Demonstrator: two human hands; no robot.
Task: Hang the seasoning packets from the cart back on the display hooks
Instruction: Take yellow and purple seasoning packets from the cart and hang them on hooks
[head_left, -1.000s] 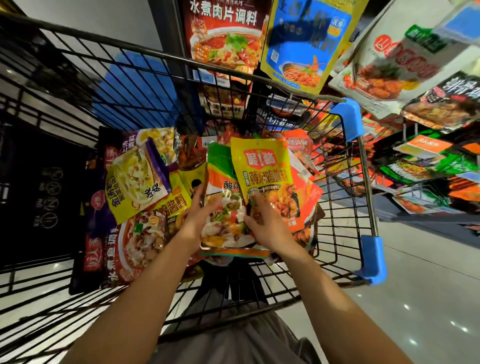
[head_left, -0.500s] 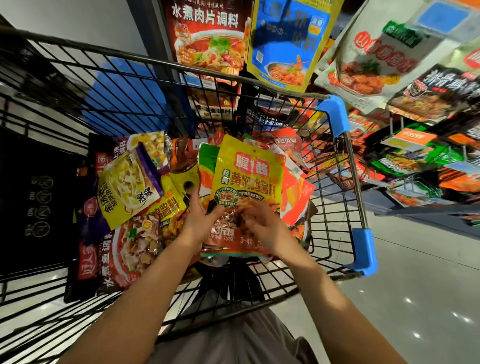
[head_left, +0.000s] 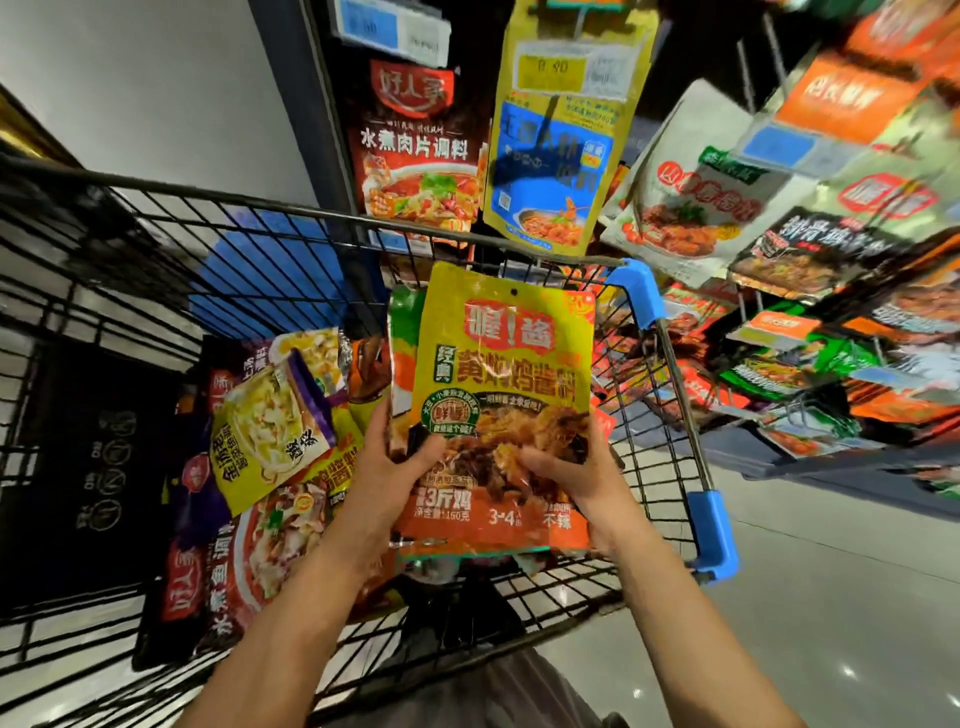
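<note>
I hold a small stack of seasoning packets upright above the cart. The front one is a yellow-and-orange packet (head_left: 501, 384) with a hang hole at its top. Behind it a green-and-orange packet (head_left: 402, 332) shows at the left. My left hand (head_left: 387, 462) grips the stack's left edge and my right hand (head_left: 576, 473) grips its right edge, thumbs on the front. Several more packets lie in the black wire cart (head_left: 208, 244), among them a yellow noodle packet (head_left: 270, 431) and a red fish-seasoning packet (head_left: 234, 571).
Display hooks carry hanging packets ahead and to the right: a dark red packet (head_left: 415, 140), a yellow-blue packet (head_left: 558, 156), a white packet (head_left: 685, 197) and several blurred ones. The cart's blue corner guards (head_left: 714, 535) stand at the right. Grey floor lies at lower right.
Both hands have lifted the packet stack up out of the cart and squared it, the yellow packet coming to the front. The view has tilted up towards the hooks.
</note>
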